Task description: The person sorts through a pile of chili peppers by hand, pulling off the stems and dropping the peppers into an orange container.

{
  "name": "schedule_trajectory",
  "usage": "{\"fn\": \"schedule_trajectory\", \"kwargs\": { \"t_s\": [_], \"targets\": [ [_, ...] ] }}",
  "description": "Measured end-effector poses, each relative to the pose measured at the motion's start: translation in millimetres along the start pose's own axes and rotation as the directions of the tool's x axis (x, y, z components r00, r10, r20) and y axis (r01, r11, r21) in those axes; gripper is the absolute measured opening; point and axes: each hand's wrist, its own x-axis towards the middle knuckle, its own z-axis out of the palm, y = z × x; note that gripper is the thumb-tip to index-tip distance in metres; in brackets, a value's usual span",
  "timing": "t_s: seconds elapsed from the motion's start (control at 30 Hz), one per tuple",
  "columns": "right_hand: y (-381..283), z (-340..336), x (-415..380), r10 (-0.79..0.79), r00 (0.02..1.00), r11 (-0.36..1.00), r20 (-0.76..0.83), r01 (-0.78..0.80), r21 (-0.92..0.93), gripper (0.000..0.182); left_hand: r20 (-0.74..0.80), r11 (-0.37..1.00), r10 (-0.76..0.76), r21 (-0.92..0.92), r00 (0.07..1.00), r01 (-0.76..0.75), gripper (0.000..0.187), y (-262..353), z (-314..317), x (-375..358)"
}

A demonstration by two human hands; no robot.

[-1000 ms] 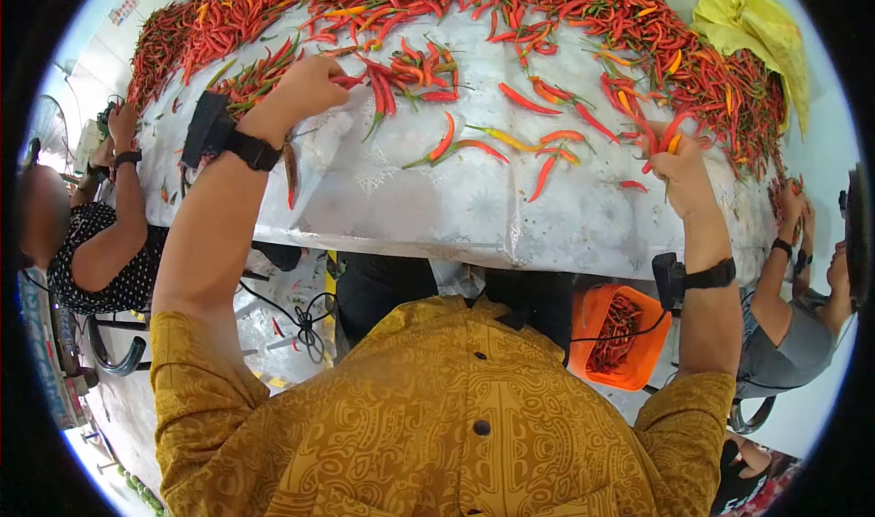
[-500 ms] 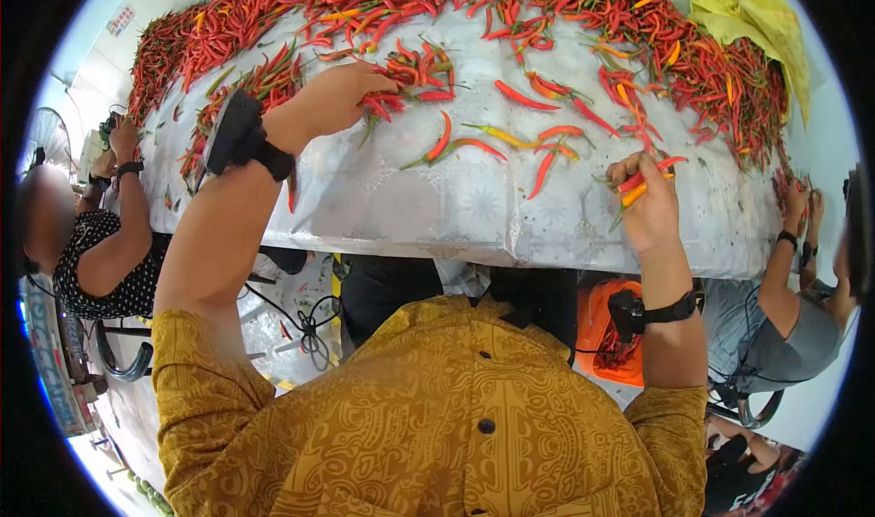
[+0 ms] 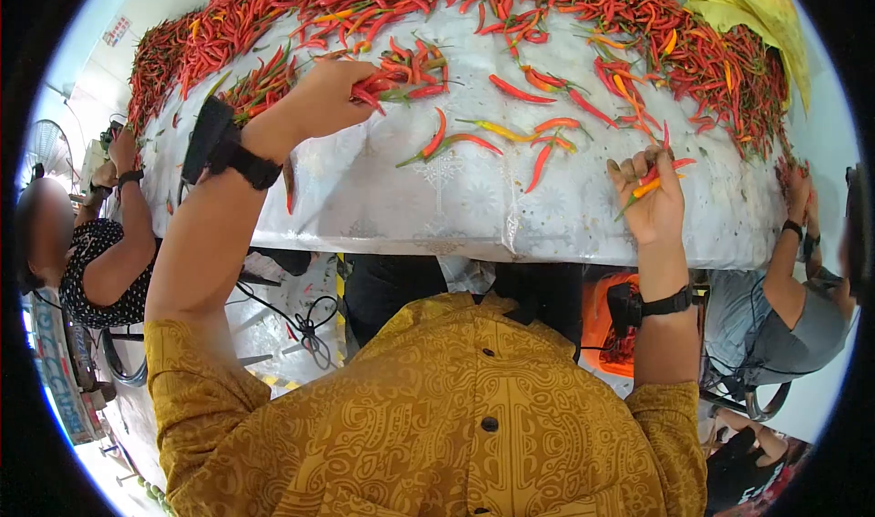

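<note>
So the biggest thing here is the table [image 3: 374, 203] under a pale patterned cover, then the big chilli heap [image 3: 214, 48] arching along the top of the frame, probably pushed back so there's working room up front. Orange tub [image 3: 595, 321] sits lower right, below the table edge, handy to reach I guess. Small pile [image 3: 421, 69], upper centre, is right by the left hand [image 3: 333, 96], whose fingers are closed on some red chillies [image 3: 370, 98], likely a pinch grip to lift only a few. The right hand [image 3: 654, 209], right of centre, has curled fingers holding a couple of chillies [image 3: 648, 187], loosely, maybe to avoid crushing them.
</note>
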Motion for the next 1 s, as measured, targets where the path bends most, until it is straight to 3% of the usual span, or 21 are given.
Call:
{"fn": "schedule_trajectory", "kwargs": {
  "t_s": [0.03, 0.1, 0.13, 0.2, 0.27, 0.33, 0.43, 0.5, 0.53, 0.57, 0.6, 0.63, 0.7, 0.73, 0.77, 0.8, 0.83, 0.9, 0.93, 0.97, 1.0],
  "targets": [
    [-0.4, 0.4, -0.2, 0.0, 1.0, 1.0, 0.0, 0.0, 0.001, 0.015, 0.001, 1.0, 0.0, 0.001, 1.0, 0.0, 0.027, 6.8, 0.8, -0.1],
    [-1.2, 2.0, -0.9, 0.002, 1.0, 1.0, 0.004, -0.002, -0.03, 0.014, 0.055, 0.946, -0.145, -0.286, 0.988, 0.155, 0.028, 24.3, 6.8, 1.9],
    [-0.9, 2.6, -0.1, 0.003, 1.0, 1.0, 0.006, -0.002, -0.031, 0.014, 0.053, 0.945, -0.146, -0.287, 0.988, 0.155, 0.028, 31.2, 13.0, 2.4],
    [0.1, 4.0, 0.0, -0.014, 1.0, 0.998, 0.021, 0.015, -0.069, 0.013, -0.044, 0.997, 0.003, -0.071, 0.999, -0.006, 0.028, 39.5, 31.8, 4.3],
    [-0.1, 3.0, 0.0, -0.014, 0.999, 0.998, 0.044, 0.017, -0.065, 0.012, 0.035, 1.0, 0.005, -0.005, 0.999, -0.004, 0.032, 42.4, 42.6, 7.9],
    [0.2, 4.5, -0.9, -0.015, 0.998, 0.998, 0.064, 0.019, -0.061, 0.011, 0.266, 0.982, -0.144, -0.079, 0.953, 0.17, 0.033, 50.1, 40.7, 9.7],
    [-0.3, 17.3, -1.0, -0.079, 0.997, 0.993, -0.019, 0.077, -0.092, 0.007, 0.318, 0.982, -0.13, -0.089, 0.939, 0.166, 0.031, 50.0, 31.9, 12.4],
    [-4.2, 27.7, -2.4, -0.071, 0.997, 0.914, -0.028, 0.054, -0.402, 0.01, 0.323, 0.985, -0.107, -0.091, 0.94, 0.144, 0.03, 48.0, 30.5, 10.7],
    [-8.5, 38.0, -1.8, -0.072, 0.997, 0.914, -0.029, 0.055, -0.401, 0.01, 0.325, 0.988, -0.087, -0.093, 0.942, 0.124, 0.029, 47.4, 30.0, 10.3],
    [-13.5, 51.7, -0.7, -0.048, 0.992, 0.61, 0.119, 0.124, -0.782, 0.014, 0.326, 0.988, -0.086, -0.093, 0.941, 0.122, 0.029, 47.7, 30.3, 9.8],
    [-14.5, 62.4, 0.5, 0.044, 0.971, 0.162, 0.236, 0.226, -0.961, 0.017, 0.322, 0.989, -0.095, -0.08, 0.942, 0.127, 0.028, 48.0, 31.3, 9.0],
    [-9.6, 71.6, 1.8, 0.043, 0.971, 0.161, 0.236, 0.226, -0.961, 0.017, 0.316, 0.989, -0.104, -0.067, 0.943, 0.132, 0.027, 48.6, 31.6, 8.3],
    [3.8, 89.7, 4.5, 0.176, 0.821, -0.197, 0.543, 0.569, -0.798, 0.019, 0.32, 0.975, -0.091, -0.163, 0.943, 0.149, 0.026, 47.4, 28.5, 5.5],
    [12.1, 91.8, 6.0, 0.175, 0.821, -0.199, 0.543, 0.57, -0.797, 0.019, 0.324, 0.952, -0.079, -0.257, 0.943, 0.168, 0.024, 46.2, 26.4, 3.3],
    [22.9, 89.9, 8.2, 0.238, 0.838, -0.361, 0.491, 0.546, -0.756, 0.018, 0.322, 0.952, -0.079, -0.257, 0.943, 0.167, 0.024, 45.5, 24.2, 0.9],
    [30.1, 88.0, 10.8, 0.289, 0.855, -0.512, 0.431, 0.518, -0.685, 0.018, 0.334, 0.875, -0.168, -0.382, 0.927, 0.296, 0.02, 44.1, 21.3, -2.3],
    [32.6, 86.7, 13.8, 0.289, 0.853, -0.51, 0.434, 0.521, -0.684, 0.018, 0.359, 0.764, -0.253, -0.496, 0.899, 0.413, 0.016, 41.5, 18.7, -5.7],
    [35.1, 85.1, 20.6, 0.312, 0.854, -0.589, 0.415, 0.517, -0.621, 0.017, 0.366, 0.665, -0.25, -0.608, 0.897, 0.433, 0.014, 26.6, 18.5, -12.5],
    [35.8, 83.9, 21.1, 0.313, 0.852, -0.587, 0.419, 0.52, -0.621, 0.017, 0.376, 0.551, -0.24, -0.706, 0.895, 0.445, 0.013, 20.3, 19.9, -15.7],
    [35.7, 82.1, 20.6, 0.276, 0.854, -0.533, 0.442, 0.519, -0.669, 0.018, 0.376, 0.552, -0.242, -0.705, 0.894, 0.446, 0.013, 17.1, 22.2, -20.0],
    [34.7, 80.6, 20.3, 0.236, 0.855, -0.476, 0.462, 0.516, -0.712, 0.02, 0.377, 0.31, -0.241, -0.843, 0.894, 0.439, 0.016, 15.8, 24.5, -25.2]
  ]
}}
